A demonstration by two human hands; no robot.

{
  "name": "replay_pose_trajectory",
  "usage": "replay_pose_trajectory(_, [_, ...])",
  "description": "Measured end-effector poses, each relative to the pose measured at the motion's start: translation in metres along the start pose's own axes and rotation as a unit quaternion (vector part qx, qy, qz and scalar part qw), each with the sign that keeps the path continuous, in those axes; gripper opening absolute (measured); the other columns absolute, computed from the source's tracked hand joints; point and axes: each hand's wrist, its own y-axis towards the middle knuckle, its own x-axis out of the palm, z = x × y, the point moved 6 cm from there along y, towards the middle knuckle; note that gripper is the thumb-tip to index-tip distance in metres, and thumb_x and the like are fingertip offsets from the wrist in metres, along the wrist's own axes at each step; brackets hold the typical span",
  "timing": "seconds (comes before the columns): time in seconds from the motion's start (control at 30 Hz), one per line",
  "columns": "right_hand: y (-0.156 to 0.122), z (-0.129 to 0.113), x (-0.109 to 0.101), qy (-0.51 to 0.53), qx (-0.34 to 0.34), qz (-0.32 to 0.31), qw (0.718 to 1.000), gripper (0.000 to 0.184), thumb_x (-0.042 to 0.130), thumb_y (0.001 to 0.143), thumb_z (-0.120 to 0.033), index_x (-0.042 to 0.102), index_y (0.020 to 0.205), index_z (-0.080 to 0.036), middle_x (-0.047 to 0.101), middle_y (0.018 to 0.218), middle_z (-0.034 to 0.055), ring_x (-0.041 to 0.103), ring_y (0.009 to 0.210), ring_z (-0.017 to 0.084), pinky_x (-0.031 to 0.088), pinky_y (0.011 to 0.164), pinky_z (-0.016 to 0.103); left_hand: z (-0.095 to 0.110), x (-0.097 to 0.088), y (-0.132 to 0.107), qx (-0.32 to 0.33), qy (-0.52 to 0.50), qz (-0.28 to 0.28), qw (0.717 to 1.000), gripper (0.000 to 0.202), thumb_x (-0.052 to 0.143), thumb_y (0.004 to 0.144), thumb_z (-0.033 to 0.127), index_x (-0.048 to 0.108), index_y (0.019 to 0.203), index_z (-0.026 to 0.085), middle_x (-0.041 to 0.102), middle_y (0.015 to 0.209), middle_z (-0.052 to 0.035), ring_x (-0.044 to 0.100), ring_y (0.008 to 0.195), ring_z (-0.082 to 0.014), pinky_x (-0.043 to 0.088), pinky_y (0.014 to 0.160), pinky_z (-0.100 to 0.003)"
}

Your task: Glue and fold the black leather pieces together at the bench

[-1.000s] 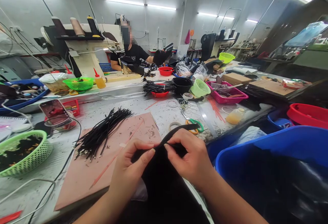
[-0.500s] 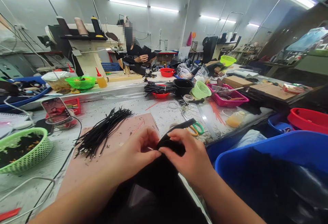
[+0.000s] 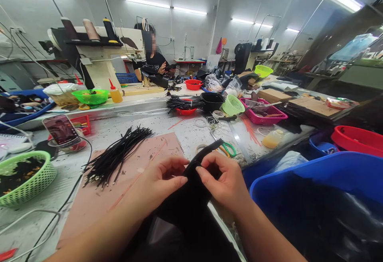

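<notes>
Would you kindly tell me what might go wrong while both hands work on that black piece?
1. The left hand and right hand pinch the black piece only at its upper edge while the rest hangs down; a loose grip may let it slip.
2. The green-handled scissors lie just beyond the right hand; a forward reach might catch them.
3. The black cord bundle lies loose near the left hand and could be swept aside.

Speckled worktable (image 3: pixel 191 128), pink mat (image 3: pixel 131 174), green basket (image 3: pixel 24 178)
</notes>
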Motion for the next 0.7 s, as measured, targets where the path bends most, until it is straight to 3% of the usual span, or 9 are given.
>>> replay_pose_trajectory(0.27, [-0.004, 0.004, 0.002, -0.037, 0.023, 0.016, 0.999, 0.009, 0.055, 0.073, -0.022, 0.052, 0.066, -0.018, 0.053, 0.056, -0.0032, 0.048, 0.049, 0.010, 0.039, 0.046, 0.021, 0.002, 0.002, -0.002, -0.017, 0.042, -0.049, 0.998, 0.020, 0.065, 0.063, 0.017, 0.066, 0.082, 0.019, 0.066, 0.073, 0.0005, 0.059, 0.072, -0.0151, 0.046, 0.067, -0.024])
replay_pose_trajectory(0.57, [-0.003, 0.005, 0.008, -0.023, 0.034, 0.004, 0.999, 0.008, 0.059, 0.072, -0.022, 0.054, 0.068, -0.019, 0.056, 0.059, -0.0030, 0.051, 0.053, 0.011, 0.042, 0.052, 0.022, 0.001, 0.004, 0.000, 0.024, 0.076, -0.068, 0.994, 0.009, 0.061, 0.071, 0.023, 0.057, 0.078, 0.018, 0.057, 0.072, 0.0034, 0.052, 0.073, -0.0128, 0.041, 0.068, -0.023])
replay_pose_trajectory(0.7, [-0.003, 0.000, 0.010, -0.024, 0.017, -0.043, 0.999, 0.010, 0.058, 0.073, -0.019, 0.050, 0.068, -0.020, 0.056, 0.065, -0.0020, 0.053, 0.060, 0.012, 0.042, 0.056, 0.023, -0.010, 0.006, 0.000, 0.003, 0.043, -0.098, 0.994, 0.018, 0.058, 0.073, 0.019, 0.054, 0.091, 0.021, 0.064, 0.078, 0.0033, 0.056, 0.074, -0.0135, 0.043, 0.070, -0.025])
